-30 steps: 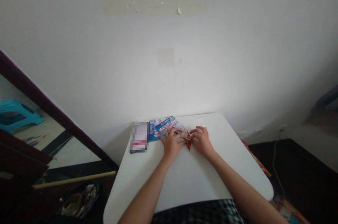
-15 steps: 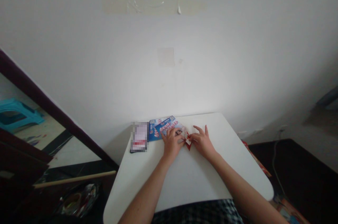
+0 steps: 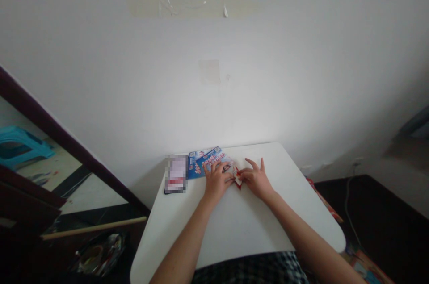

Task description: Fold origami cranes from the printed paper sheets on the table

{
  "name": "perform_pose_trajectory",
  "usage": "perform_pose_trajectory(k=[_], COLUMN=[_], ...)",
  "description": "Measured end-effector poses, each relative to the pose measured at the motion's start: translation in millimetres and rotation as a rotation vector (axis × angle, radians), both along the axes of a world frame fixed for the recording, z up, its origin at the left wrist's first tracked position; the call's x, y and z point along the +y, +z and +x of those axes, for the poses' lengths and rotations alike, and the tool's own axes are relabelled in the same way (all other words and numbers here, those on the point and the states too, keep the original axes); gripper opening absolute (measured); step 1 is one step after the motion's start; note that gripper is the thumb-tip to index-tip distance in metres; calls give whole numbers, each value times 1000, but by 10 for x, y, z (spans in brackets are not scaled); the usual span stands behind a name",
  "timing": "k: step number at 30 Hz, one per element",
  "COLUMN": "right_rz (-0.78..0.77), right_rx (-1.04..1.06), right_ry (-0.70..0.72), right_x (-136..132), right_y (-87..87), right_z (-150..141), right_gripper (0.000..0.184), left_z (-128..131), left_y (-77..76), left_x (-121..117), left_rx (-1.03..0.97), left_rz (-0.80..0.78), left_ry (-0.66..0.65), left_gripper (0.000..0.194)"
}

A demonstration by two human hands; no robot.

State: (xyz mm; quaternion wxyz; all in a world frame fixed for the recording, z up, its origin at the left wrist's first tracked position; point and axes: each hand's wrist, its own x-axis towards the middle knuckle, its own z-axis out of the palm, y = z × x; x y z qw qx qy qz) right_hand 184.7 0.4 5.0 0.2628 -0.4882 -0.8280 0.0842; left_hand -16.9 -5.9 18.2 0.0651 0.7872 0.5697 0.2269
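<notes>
A small folded paper (image 3: 237,178), red on one side and white on the other, stands between my hands on the white table (image 3: 241,230). My left hand (image 3: 217,181) grips its left side, with the fingertips resting over the edge of a blue printed paper packet (image 3: 203,163). My right hand (image 3: 256,179) pinches the right side, thumb raised and apart from the fingers. Much of the folded paper is hidden by my fingers.
A pixelated flat rectangular object (image 3: 176,173) lies at the table's far left. Behind the table stands a white wall. To the left are a mirror (image 3: 40,172) showing a blue stool and a wooden rod (image 3: 94,228). A cable (image 3: 348,208) runs down at the right.
The paper's red point, clear below my hands a second ago, is now mostly folded in, with more white showing. My right hand's thumb has lifted away from its fingers.
</notes>
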Motion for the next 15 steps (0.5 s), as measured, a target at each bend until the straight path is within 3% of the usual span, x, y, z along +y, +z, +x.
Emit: perform_pose_trajectory(k=[8,15], right_rz=[-109,-171], right_rx=[36,88], right_ry=[7,9], right_x=[-27,41], right_y=[49,-27], right_z=[63,89], right_gripper=[21,15], left_z=[-50,9], left_y=[-20,-85], left_x=[-1,-3], left_rx=[-30,-80], left_rz=[-17,30], left_ry=[1,7], left_gripper=[7,4])
